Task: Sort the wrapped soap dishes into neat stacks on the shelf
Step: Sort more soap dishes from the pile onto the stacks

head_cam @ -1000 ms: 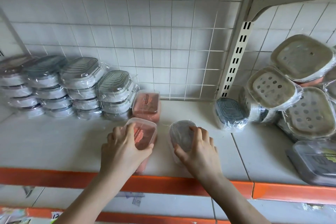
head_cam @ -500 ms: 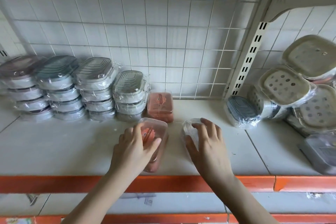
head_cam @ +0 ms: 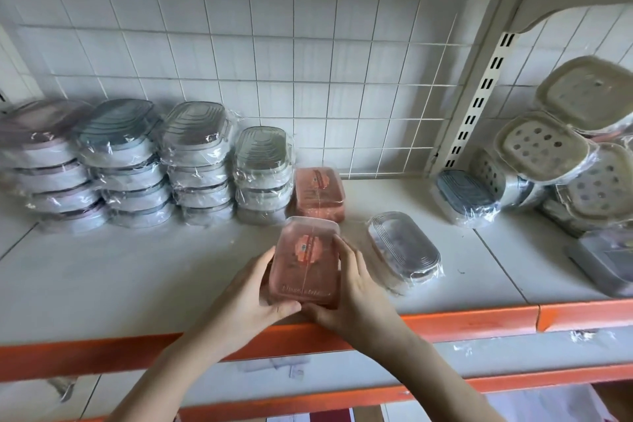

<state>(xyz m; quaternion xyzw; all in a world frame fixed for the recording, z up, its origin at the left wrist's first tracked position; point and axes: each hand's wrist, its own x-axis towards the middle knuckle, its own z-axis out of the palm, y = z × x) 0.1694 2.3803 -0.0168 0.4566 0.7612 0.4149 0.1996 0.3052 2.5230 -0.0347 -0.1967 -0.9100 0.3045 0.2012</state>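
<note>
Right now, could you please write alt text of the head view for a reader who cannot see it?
Both hands, left hand and right hand, hold a pink wrapped soap dish at the front of a white shelf. A second pink dish lies behind it, beside four stacks of grey dishes; one grey dish lies alone on the right.

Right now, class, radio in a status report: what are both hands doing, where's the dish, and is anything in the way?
Left hand and right hand both grip the pink soap dish at the shelf's front edge. Second pink dish directly behind. Loose grey dish lies alongside, right.
</note>
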